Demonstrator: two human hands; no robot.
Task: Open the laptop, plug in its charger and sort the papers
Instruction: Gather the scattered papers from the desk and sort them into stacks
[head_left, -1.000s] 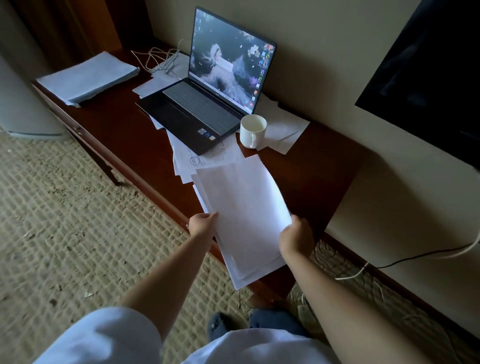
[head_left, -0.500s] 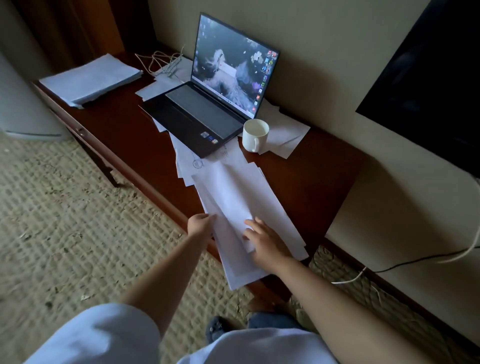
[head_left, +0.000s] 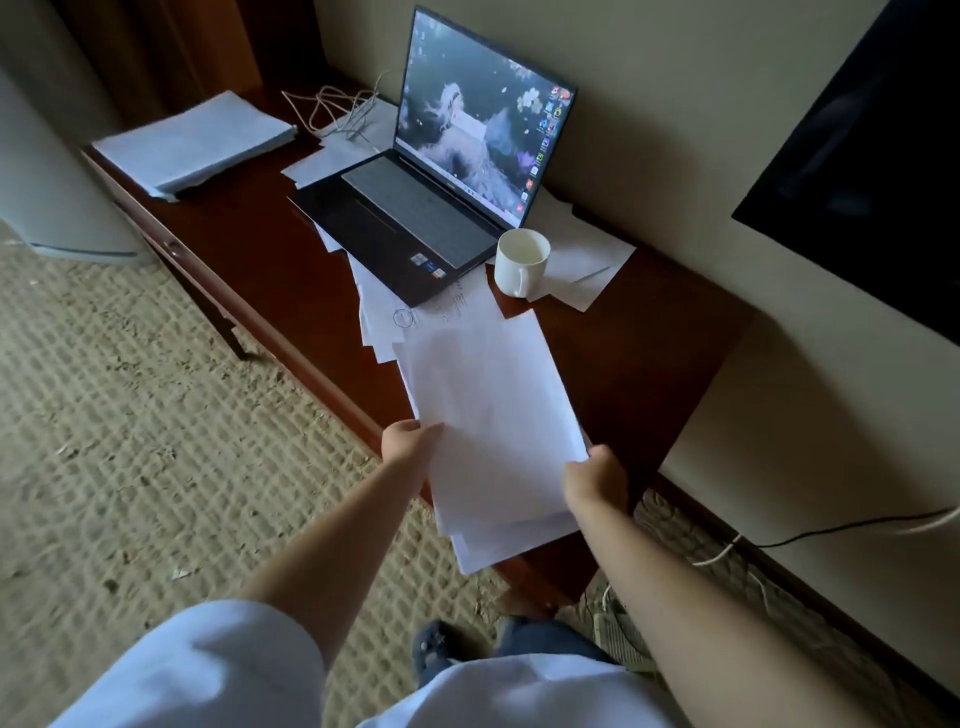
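White paper: a sheaf of sheets (head_left: 493, 415), several deep, held at the near end of the desk (head_left: 649, 364), its lower edges fanned and overhanging the desk's front edge. Left hand (head_left: 408, 444) pinched the sheaf's left edge; right hand (head_left: 592, 480) curled round its right edge. Half a second before, the right hand had lain flat on the sheets, pressing them to the desk; it had since returned to the edge, and the sheaf stood gathered between both hands as it had a second earlier. Judged: a squaring or collecting step within the sorting, the bundle now ready to be carried off.

Laptop (head_left: 441, 182): open, screen lit, standing mid-desk on scattered pages. That part of the task appeared done.

Charger: a pale tangled cable (head_left: 337, 111) lay behind the laptop's left side; whether it was plugged in could not be told.

Loose papers (head_left: 395, 317): partly trapped beneath the laptop's front corner, one bearing a round stamp; further sheets (head_left: 582, 260) lay under and beside a white mug (head_left: 519, 260). These remained unsorted.

Stacked papers (head_left: 197, 143): a squared pile at the desk's far left, well apart from the sheaf, a likely destination for it.

Risk noted: the fanned lower sheets could slip free in transit.
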